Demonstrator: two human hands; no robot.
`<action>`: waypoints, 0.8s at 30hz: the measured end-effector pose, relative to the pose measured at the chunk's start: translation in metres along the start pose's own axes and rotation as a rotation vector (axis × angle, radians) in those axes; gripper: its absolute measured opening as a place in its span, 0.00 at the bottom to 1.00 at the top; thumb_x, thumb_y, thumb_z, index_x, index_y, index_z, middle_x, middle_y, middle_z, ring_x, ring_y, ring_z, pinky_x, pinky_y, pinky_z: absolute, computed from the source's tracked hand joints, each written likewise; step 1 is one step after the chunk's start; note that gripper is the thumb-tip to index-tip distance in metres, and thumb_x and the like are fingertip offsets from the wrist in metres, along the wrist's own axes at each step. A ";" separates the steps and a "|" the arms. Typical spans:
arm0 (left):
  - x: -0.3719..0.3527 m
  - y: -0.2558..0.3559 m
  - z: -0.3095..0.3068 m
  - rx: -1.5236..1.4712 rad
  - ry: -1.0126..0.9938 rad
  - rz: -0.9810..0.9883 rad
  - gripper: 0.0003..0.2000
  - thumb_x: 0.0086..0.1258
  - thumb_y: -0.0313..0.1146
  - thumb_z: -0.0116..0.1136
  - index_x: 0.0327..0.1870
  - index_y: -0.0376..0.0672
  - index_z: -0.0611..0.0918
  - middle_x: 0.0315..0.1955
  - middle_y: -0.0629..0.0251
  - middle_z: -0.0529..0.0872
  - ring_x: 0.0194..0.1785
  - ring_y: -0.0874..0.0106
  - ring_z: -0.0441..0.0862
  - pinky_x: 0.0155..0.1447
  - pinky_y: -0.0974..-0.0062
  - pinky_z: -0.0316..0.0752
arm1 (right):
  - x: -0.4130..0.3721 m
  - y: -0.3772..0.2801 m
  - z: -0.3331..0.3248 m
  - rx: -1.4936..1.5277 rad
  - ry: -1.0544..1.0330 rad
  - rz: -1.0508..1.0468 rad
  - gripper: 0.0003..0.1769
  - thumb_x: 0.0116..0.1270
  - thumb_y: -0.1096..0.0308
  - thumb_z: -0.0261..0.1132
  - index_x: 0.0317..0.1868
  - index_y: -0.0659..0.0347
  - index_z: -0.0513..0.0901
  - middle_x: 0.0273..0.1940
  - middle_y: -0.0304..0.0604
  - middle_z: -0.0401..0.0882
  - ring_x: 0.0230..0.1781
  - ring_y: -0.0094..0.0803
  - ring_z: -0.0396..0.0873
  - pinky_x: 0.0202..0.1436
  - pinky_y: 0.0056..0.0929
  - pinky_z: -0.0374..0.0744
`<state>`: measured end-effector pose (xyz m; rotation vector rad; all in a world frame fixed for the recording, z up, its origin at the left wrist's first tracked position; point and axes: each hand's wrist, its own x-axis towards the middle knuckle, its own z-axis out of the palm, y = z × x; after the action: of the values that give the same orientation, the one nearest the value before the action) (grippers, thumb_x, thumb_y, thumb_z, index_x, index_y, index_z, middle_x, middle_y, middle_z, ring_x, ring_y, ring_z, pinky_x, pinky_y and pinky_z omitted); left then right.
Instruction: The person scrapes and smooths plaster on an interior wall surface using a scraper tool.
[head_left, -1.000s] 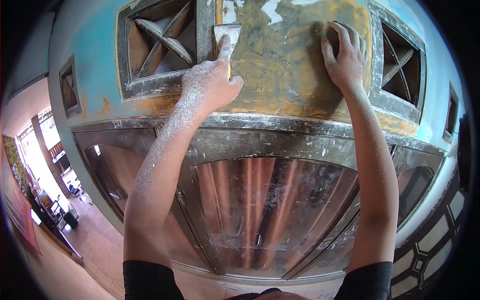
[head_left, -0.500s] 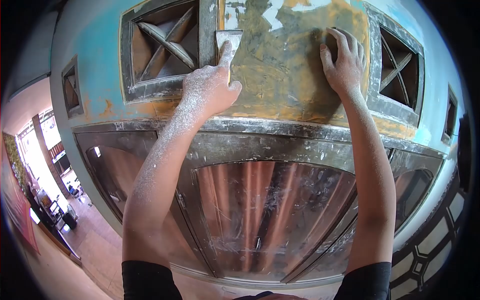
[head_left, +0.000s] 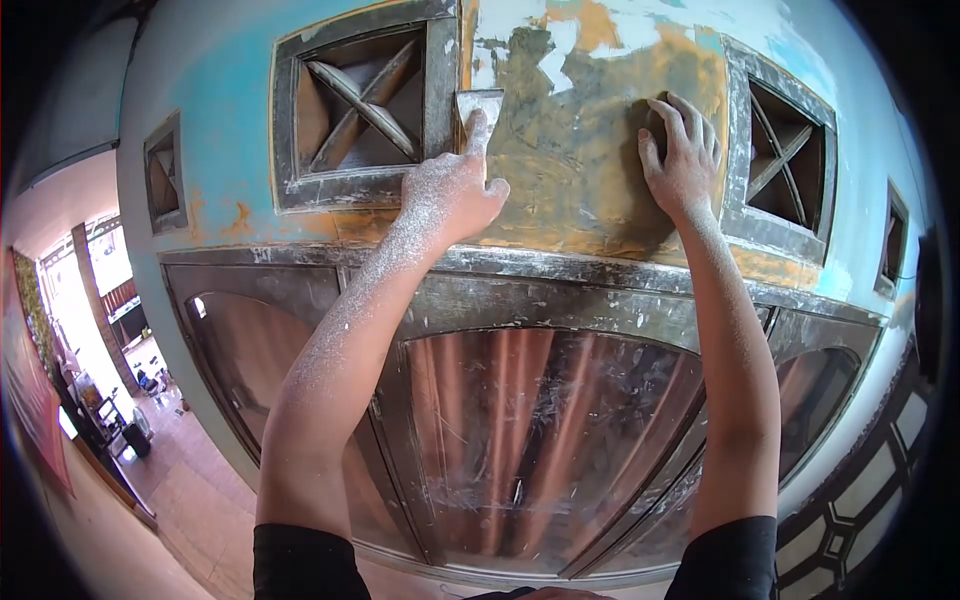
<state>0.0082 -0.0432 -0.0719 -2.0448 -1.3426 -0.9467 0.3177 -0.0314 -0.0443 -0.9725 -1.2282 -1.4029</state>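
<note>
Dusted with white powder, my left hand point(head_left: 455, 192) is closed round a putty knife point(head_left: 482, 103), its index finger stretched along the metal blade. The blade lies against the wall point(head_left: 570, 165) beside the frame of the left vent point(head_left: 362, 110). Most of the handle is hidden by the hand. My right hand point(head_left: 683, 160) rests with spread fingers on the brownish patch of the wall, near the right vent point(head_left: 790, 155), and holds nothing. White, orange and turquoise areas show round the patch.
Below the hands runs a dark wooden ledge point(head_left: 560, 268) over a window point(head_left: 550, 440) with reddish curtains behind glass. Small vents point(head_left: 165, 172) sit farther out. At the left, a bright opening shows a tiled floor point(head_left: 190, 470); a dark grille point(head_left: 860, 490) stands lower right.
The view has shifted, so the wall's upper part shows more. The putty knife and my left hand appear slightly lower and farther right. My right hand stays on nearly the same wall spot.
</note>
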 end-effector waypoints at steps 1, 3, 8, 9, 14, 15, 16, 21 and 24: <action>0.000 -0.002 0.002 -0.038 0.006 -0.003 0.45 0.73 0.47 0.57 0.84 0.35 0.49 0.42 0.41 0.90 0.47 0.47 0.90 0.54 0.50 0.83 | -0.002 0.001 -0.001 0.014 -0.025 0.004 0.26 0.72 0.54 0.66 0.70 0.42 0.77 0.72 0.40 0.72 0.76 0.45 0.66 0.78 0.51 0.63; 0.002 -0.001 0.003 -0.079 0.012 0.001 0.45 0.73 0.47 0.57 0.84 0.35 0.49 0.43 0.41 0.90 0.47 0.47 0.90 0.54 0.50 0.83 | -0.006 0.002 -0.003 0.011 -0.020 -0.007 0.26 0.73 0.55 0.66 0.70 0.42 0.77 0.72 0.40 0.71 0.77 0.45 0.66 0.79 0.51 0.62; 0.003 -0.002 0.001 -0.130 -0.022 -0.023 0.45 0.73 0.47 0.56 0.85 0.37 0.49 0.44 0.40 0.90 0.49 0.46 0.89 0.57 0.49 0.82 | -0.019 0.009 -0.010 -0.031 -0.090 -0.037 0.28 0.76 0.51 0.62 0.75 0.38 0.73 0.78 0.41 0.66 0.81 0.46 0.61 0.84 0.53 0.56; 0.002 -0.002 0.002 -0.132 -0.026 -0.021 0.45 0.73 0.47 0.56 0.85 0.37 0.49 0.44 0.40 0.90 0.49 0.46 0.89 0.57 0.49 0.82 | -0.022 0.011 -0.010 -0.033 -0.093 -0.035 0.28 0.76 0.51 0.62 0.75 0.38 0.73 0.78 0.41 0.66 0.81 0.46 0.61 0.84 0.53 0.56; 0.006 -0.013 0.003 -0.080 0.002 -0.017 0.44 0.73 0.48 0.54 0.87 0.48 0.47 0.44 0.37 0.89 0.50 0.41 0.87 0.59 0.45 0.80 | -0.034 0.016 -0.011 -0.101 -0.186 -0.012 0.31 0.80 0.46 0.56 0.81 0.32 0.65 0.84 0.37 0.56 0.85 0.46 0.52 0.86 0.58 0.49; 0.007 -0.014 0.001 -0.079 0.000 -0.015 0.44 0.73 0.48 0.54 0.87 0.48 0.47 0.44 0.37 0.89 0.50 0.41 0.87 0.59 0.45 0.80 | -0.035 0.016 -0.013 -0.102 -0.187 -0.010 0.31 0.80 0.46 0.56 0.81 0.32 0.65 0.84 0.37 0.56 0.85 0.46 0.52 0.86 0.58 0.49; 0.006 -0.016 0.001 -0.080 0.008 -0.018 0.43 0.73 0.47 0.54 0.87 0.52 0.47 0.43 0.37 0.89 0.50 0.41 0.87 0.60 0.45 0.79 | -0.037 0.016 -0.014 -0.103 -0.201 -0.004 0.31 0.80 0.46 0.55 0.81 0.32 0.65 0.84 0.37 0.56 0.85 0.46 0.52 0.86 0.58 0.48; -0.001 -0.043 -0.007 0.102 0.013 -0.039 0.38 0.76 0.43 0.52 0.86 0.62 0.53 0.42 0.43 0.90 0.47 0.48 0.90 0.57 0.47 0.83 | -0.043 0.017 -0.018 -0.108 -0.219 0.008 0.32 0.80 0.46 0.55 0.82 0.31 0.64 0.84 0.38 0.55 0.86 0.46 0.51 0.87 0.59 0.47; 0.005 -0.080 -0.004 0.201 0.047 0.008 0.37 0.76 0.41 0.53 0.85 0.66 0.55 0.41 0.46 0.90 0.45 0.48 0.90 0.54 0.47 0.84 | -0.045 0.018 -0.019 -0.150 -0.223 0.003 0.32 0.80 0.46 0.55 0.82 0.31 0.64 0.84 0.38 0.55 0.86 0.46 0.50 0.86 0.59 0.47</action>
<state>-0.0653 -0.0136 -0.0620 -1.8645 -1.3454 -0.8163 0.3444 -0.0424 -0.0877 -1.2612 -1.2957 -1.4288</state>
